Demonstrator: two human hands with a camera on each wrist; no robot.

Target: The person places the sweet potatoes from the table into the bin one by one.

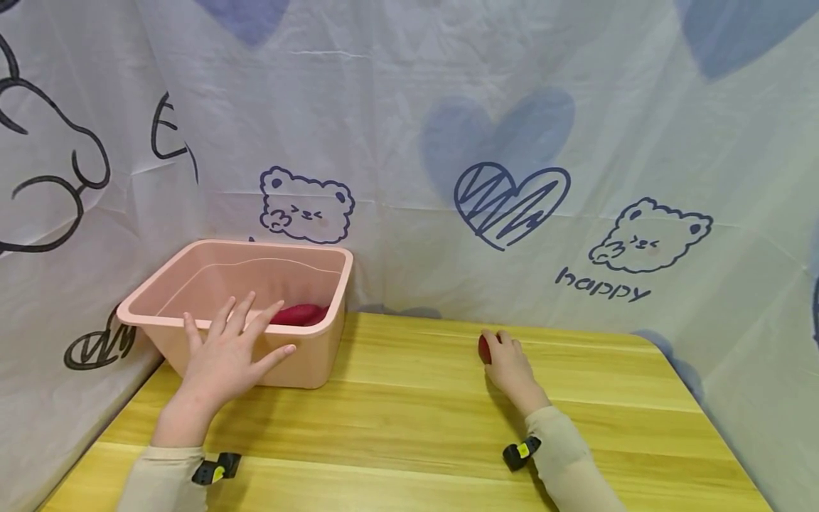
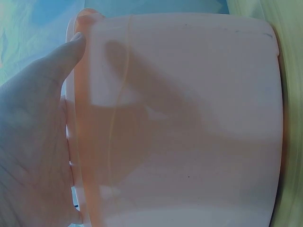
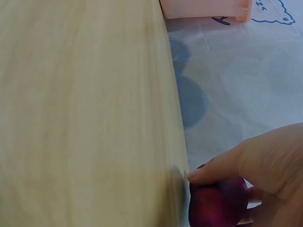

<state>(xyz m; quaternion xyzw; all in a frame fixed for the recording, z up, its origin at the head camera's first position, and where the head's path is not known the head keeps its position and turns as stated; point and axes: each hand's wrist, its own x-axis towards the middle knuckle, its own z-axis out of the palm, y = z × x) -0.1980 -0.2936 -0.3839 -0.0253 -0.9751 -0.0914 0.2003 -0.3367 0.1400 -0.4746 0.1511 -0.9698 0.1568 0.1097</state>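
Note:
My right hand [image 1: 514, 366] grips a dark red, round plum-like fruit [image 3: 218, 203] at the table's back edge, thumb on one side and fingers on the other. In the head view only a slice of the fruit shows past the fingers. On the left, my left hand [image 1: 224, 352] has its fingers spread across the near rim of a pink plastic bin [image 1: 329, 355]. The left wrist view shows the thumb at that rim. Inside the bin lies a crimson, elongated thing [image 1: 299, 315], partly hidden by the front wall.
The bin stands at the left back of a yellow wood-grain table [image 1: 397, 419]. A white cloth [image 1: 397, 142] with printed hearts and bears hangs behind the table and along both sides. Each wrist wears a black band with a small camera.

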